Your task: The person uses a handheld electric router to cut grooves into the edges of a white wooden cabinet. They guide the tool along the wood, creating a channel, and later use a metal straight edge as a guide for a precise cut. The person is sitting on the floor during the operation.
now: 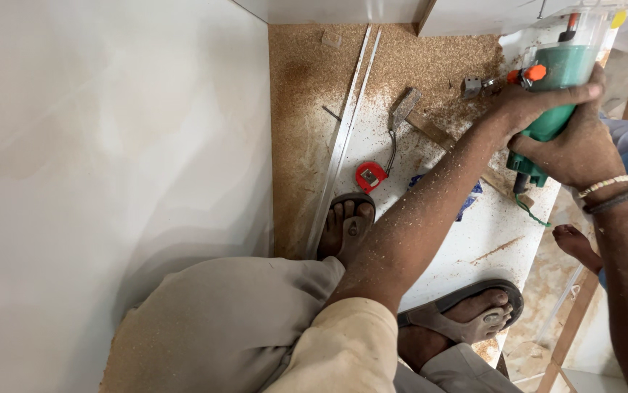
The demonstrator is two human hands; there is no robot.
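Observation:
A green hand-held trim router (558, 73) with a clear base and an orange knob stands on a white board (488, 233) at the upper right. My left hand (536, 102) wraps over the router's body from the left. Lower down, my right hand (572, 149) grips the router's body, with bracelets on the wrist. Sawdust covers my left forearm and the board.
A large white panel (110, 145) fills the left. Two metal strips (343, 138), a red tape measure (370, 176), a wood offcut (405, 109) and a small metal bracket (472, 87) lie in sawdust. My sandalled feet (346, 222) rest on the board. Another person's bare foot (576, 244) is at right.

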